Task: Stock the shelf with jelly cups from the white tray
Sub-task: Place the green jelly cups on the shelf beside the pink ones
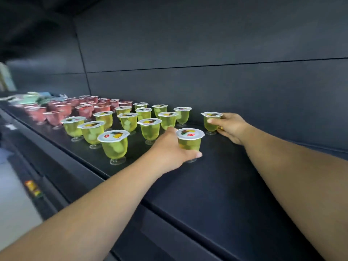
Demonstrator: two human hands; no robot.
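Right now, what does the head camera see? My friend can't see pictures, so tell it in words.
Two bare hands each set a green jelly cup on a dark shelf: the left hand holds the near cup, the right hand holds the far cup. Rows of green cups and, farther left, red cups already stand there.

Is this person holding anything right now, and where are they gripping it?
Yes, a green jelly cup in each hand. The left hand grips the near cup round its body; the right hand holds the far cup by its side.
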